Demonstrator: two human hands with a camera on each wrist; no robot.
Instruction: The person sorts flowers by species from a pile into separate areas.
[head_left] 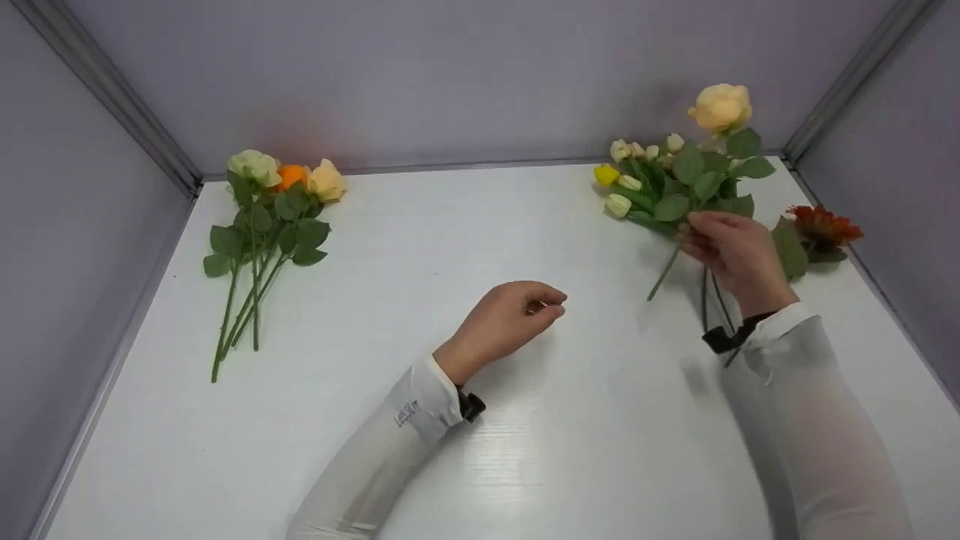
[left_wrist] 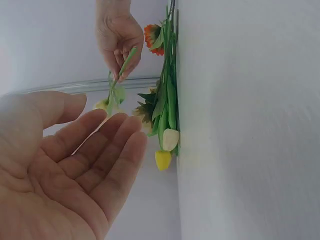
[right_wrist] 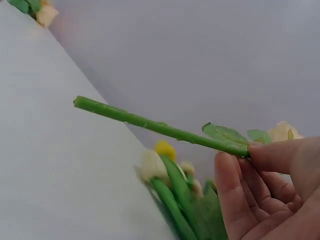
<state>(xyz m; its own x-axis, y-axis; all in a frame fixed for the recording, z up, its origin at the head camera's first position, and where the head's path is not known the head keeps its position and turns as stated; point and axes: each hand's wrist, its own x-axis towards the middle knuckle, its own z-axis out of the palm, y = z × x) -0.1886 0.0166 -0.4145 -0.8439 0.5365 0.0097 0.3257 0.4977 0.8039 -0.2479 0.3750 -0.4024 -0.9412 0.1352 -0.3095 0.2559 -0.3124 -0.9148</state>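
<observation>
My right hand (head_left: 741, 259) pinches the stem (right_wrist: 155, 127) of a pale peach rose (head_left: 721, 109) between thumb and fingers. The rose's bloom points away from me, and its cut stem end sticks out toward me over the table. Behind and below it lies a bunch of white and yellow tulips (head_left: 619, 205), partly covered by the rose's leaves. Nothing is in my left hand (head_left: 510, 319), which hovers over the middle of the table with fingers loosely bent. The left wrist view shows its palm and relaxed fingers (left_wrist: 122, 170).
On the white table (head_left: 420, 240), a group of roses (head_left: 255, 169), white, orange and peach, lies at the back left. An orange-red flower (head_left: 825, 226) sits at the right, beside my right hand. Grey panels (head_left: 450, 82) wall the back and both sides.
</observation>
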